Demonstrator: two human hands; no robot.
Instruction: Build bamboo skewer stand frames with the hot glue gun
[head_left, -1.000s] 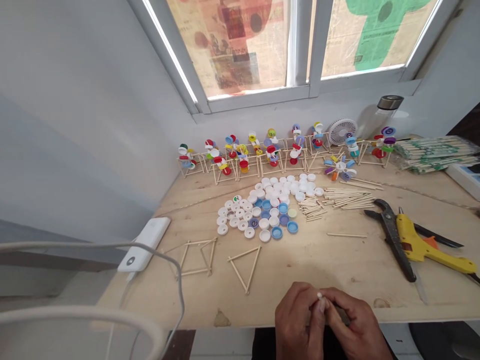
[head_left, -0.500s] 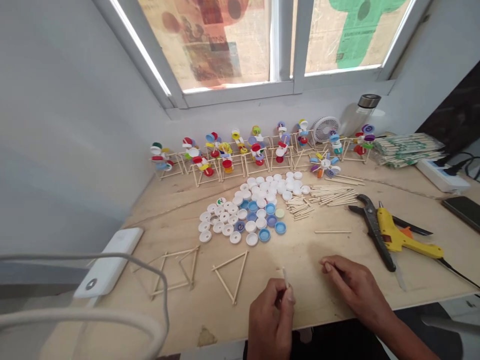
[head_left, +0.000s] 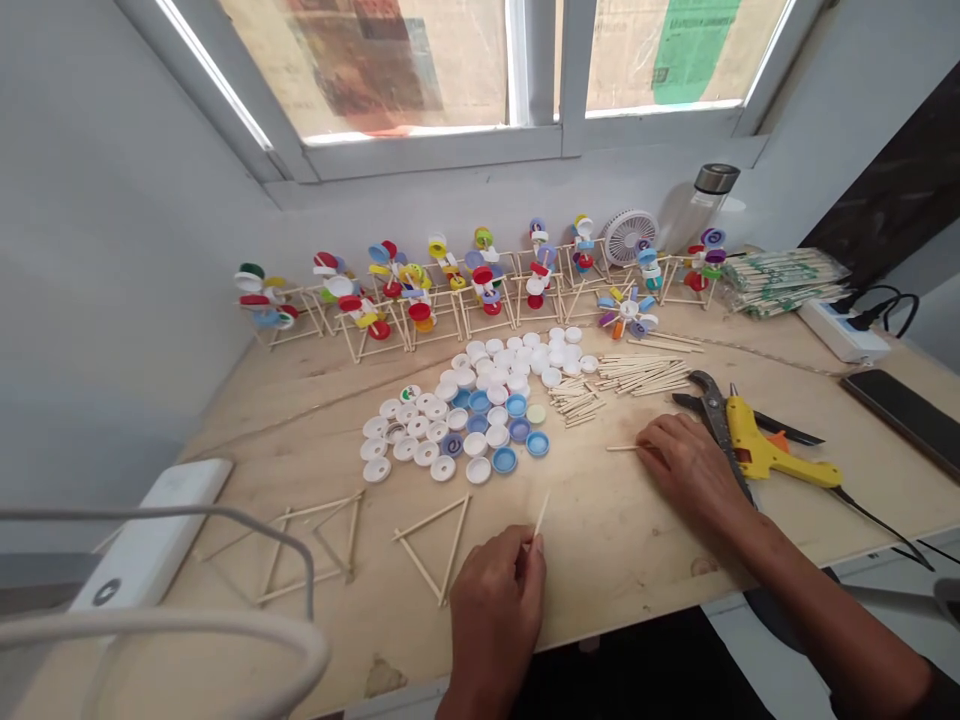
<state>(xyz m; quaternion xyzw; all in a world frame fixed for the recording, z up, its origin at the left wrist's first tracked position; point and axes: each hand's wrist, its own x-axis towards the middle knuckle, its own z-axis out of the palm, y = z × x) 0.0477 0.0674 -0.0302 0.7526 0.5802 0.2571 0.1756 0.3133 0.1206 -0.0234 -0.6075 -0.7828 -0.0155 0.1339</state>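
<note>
My left hand (head_left: pixel 496 592), near the front of the table, pinches a thin wooden stick (head_left: pixel 541 512) that points up and away. To the right, my right hand (head_left: pixel 684 462) has its fingers curled down over the end of another wooden stick (head_left: pixel 621 449) lying on the wood; the fingertips are partly hidden. A triangle of sticks (head_left: pixel 411 522) lies left of my left hand. Farther left is a larger stick frame (head_left: pixel 271 556). White bottle caps (head_left: pixel 427 454) and blue bottle caps (head_left: pixel 505 460) spread beyond my hands.
Bundles of sticks (head_left: pixel 645 373) lie behind my right hand. A yellow glue gun (head_left: pixel 750 440) and black-handled cutter (head_left: pixel 712 400) sit right of it. Finished stick-and-cap models (head_left: pixel 431 315) line the wall beside a small fan (head_left: pixel 631 238). A white cable (head_left: pixel 247 622) crosses the left foreground.
My right hand has moved forward onto the single stick lying on the table. My left hand still holds its stick, now showing more length. The whole view has shifted slightly.
</note>
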